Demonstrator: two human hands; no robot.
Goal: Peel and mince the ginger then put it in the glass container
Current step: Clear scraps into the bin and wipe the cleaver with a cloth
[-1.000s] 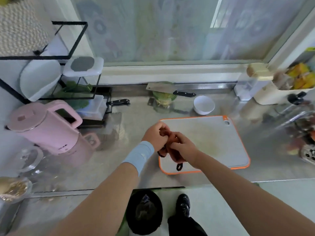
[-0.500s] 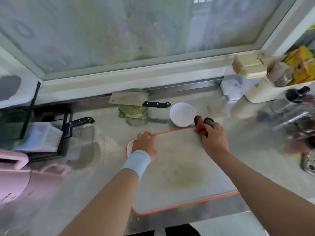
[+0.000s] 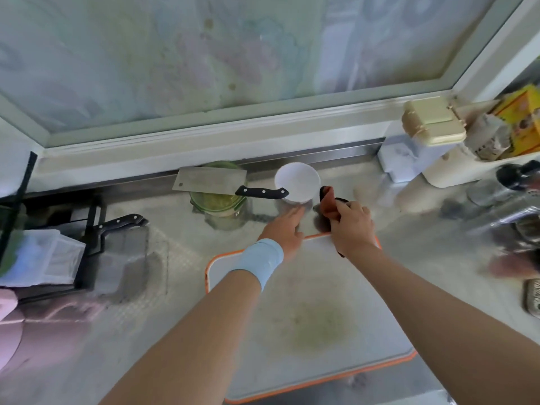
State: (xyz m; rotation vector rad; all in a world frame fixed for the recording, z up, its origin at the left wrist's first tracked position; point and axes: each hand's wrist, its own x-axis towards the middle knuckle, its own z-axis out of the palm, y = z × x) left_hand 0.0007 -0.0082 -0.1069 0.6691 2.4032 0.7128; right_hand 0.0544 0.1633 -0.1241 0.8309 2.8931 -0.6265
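Observation:
A glass container (image 3: 216, 204) with a green rim stands at the back of the counter with yellowish minced ginger inside. A cleaver (image 3: 210, 179) lies flat across its top. Just right of it sits a white bowl (image 3: 295, 178). My left hand (image 3: 285, 229), with a blue wristband, stretches flat over the far edge of the cutting board (image 3: 306, 331), its fingertips at the bowl's base. My right hand (image 3: 352, 226) grips a reddish-brown cloth (image 3: 328, 201) with a black edge, right of the bowl. The board is white with an orange rim and bears a yellowish stain.
A small black-handled knife (image 3: 122, 222) lies on a dark rack at the left. A pink kettle (image 3: 8, 317) sits at the left edge. A cream lidded box (image 3: 432, 121), white tubs and bottles crowd the right. The window sill runs along the back.
My left hand has left the board's far left corner and reached toward the white bowl. My right hand, still gripping the cloth, stays beside the bowl. The view has tilted forward.

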